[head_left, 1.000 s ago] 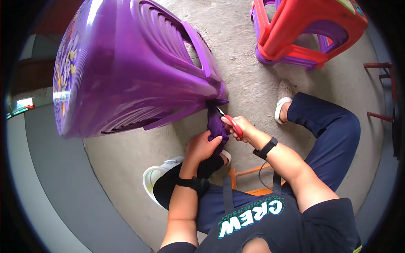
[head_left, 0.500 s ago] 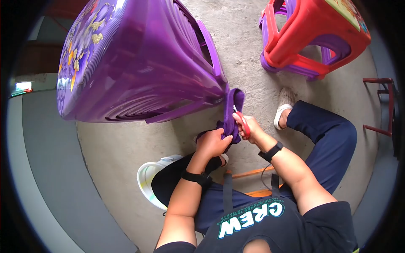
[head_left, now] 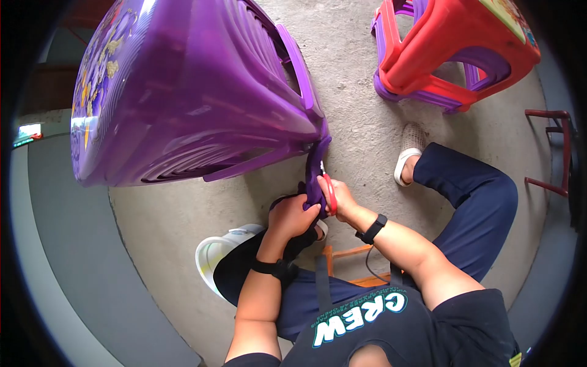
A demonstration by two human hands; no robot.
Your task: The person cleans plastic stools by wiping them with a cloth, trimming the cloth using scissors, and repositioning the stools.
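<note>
Everything is seen from one camera, worn up on the head. It is pointed forward and down. The shirt (head_left: 406, 336) is shown close at the bottom, the left hand (head_left: 292, 217) and right hand (head_left: 336, 196) near the middle, the floor (head_left: 358, 110) beyond. The edges are bent round and dark.

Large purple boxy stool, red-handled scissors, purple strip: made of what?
Large purple boxy stool: likely moulded plastic, glossy; bright highlights, ribbed sides.
Red-handled scissors: handles probably smooth plastic, solid red; blade looks metallic, pale glint.
Purple strip: apparently matte fabric; bunches softly.

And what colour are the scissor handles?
The scissor handles are red, seen best in the head view.
</note>
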